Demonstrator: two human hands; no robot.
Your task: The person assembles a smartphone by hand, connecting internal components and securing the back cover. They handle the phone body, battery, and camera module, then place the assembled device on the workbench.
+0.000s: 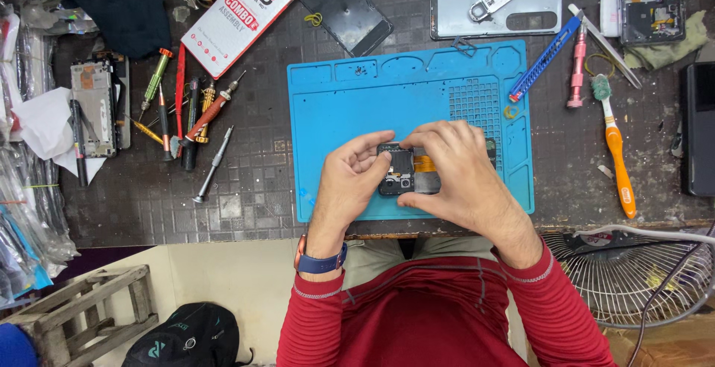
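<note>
Gripping flat, dark opened phone (406, 171), orange ribbon (423, 163)

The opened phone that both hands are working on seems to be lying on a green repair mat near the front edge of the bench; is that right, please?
Not quite: the head view shows the repair mat is blue, not green. The opened phone does lie on it near the front edge of the bench, under the left hand and right hand.

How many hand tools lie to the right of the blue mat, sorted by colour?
Blue: 1, a utility knife
Pink: 1, a screwdriver
Silver: 1, tweezers
Orange: 1, a toothbrush
Total: 4, all beside the blue mat, where both hands hold an opened phone.
</note>
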